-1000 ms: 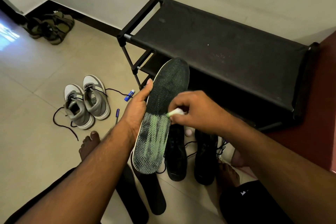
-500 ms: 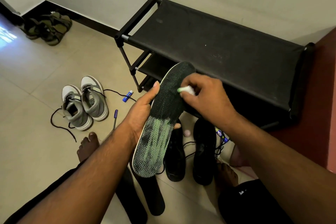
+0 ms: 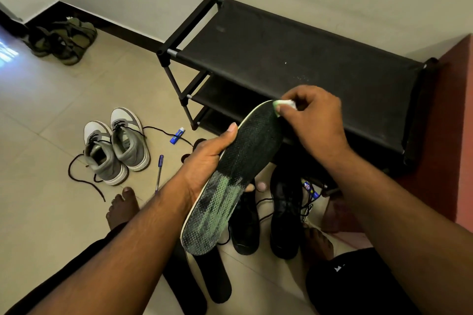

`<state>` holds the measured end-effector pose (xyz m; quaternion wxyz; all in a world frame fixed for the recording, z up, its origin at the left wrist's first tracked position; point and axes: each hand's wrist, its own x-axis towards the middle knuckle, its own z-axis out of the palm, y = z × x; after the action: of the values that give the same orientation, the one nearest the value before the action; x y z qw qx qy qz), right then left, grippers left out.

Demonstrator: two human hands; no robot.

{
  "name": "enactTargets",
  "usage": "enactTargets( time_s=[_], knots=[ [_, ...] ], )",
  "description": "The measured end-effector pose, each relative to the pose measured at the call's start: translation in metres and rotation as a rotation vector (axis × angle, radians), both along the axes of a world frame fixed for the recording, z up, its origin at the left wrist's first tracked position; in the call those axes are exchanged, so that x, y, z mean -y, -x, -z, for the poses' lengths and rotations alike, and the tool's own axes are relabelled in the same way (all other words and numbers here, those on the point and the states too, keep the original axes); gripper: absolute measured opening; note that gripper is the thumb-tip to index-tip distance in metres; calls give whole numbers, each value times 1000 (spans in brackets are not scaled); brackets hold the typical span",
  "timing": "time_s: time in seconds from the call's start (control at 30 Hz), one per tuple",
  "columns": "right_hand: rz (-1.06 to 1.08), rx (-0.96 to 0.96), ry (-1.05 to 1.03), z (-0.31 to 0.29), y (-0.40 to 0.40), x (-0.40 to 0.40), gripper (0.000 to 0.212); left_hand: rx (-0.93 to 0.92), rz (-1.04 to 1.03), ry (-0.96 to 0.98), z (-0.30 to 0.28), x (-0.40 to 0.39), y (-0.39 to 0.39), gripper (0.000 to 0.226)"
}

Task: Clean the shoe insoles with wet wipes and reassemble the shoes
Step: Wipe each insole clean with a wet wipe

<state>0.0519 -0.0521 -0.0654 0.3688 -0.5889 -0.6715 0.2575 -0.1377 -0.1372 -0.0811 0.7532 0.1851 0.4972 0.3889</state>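
One second was enough for the right hand [image 3: 311, 120] to travel along the insole [image 3: 238, 174], from about its middle up to the toe tip, where its fingers [image 3: 281, 109] now pinch the small white wet wipe [image 3: 286, 103] against the rim. The left hand [image 3: 207, 161] grips the insole at the waist as before, thumb along the near edge and fingertips curled round the far edge, but the insole now leans more to the right, its toe toward the shoe rack [image 3: 294, 59]. I judge that one wiping stroke has reached its end, so this insole is only partly cleaned and the reassembly has not begun. Below the insole, on the floor, lie two dark insoles [image 3: 212, 281] and the pair of black shoes [image 3: 284, 215], both partly covered by the arms. The grey sneakers [image 3: 117, 146] stand well to the left of the insole. How much dirt the wipe carries is hard to see, and a small colourful pack [image 3: 311, 190] beside the black shoes is too hidden to name.
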Motion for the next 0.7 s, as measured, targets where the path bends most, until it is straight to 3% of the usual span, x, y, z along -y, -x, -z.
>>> enactTargets(
  time_s=[0.13,0.27,0.37,0.43,0.57,0.7],
  knots=[
    [-95,-69,6,-4,11,10,7,-20,-43,14,0,0,1,66],
    [-669,-48,63,-12,41,51,13,-2,-65,14,-1,-4,5,55],
    [-822,-4,53,-12,45,58,11,-30,-63,20,2,-5,6,55],
    [-653,19,17,-10,39,46,9,10,-48,48,0,-3,4,66],
    [-107,38,58,-10,12,13,4,-40,-16,50,0,0,2,54],
    [47,51,59,-12,-1,3,3,-17,5,53,-1,-1,1,55]
  ],
)
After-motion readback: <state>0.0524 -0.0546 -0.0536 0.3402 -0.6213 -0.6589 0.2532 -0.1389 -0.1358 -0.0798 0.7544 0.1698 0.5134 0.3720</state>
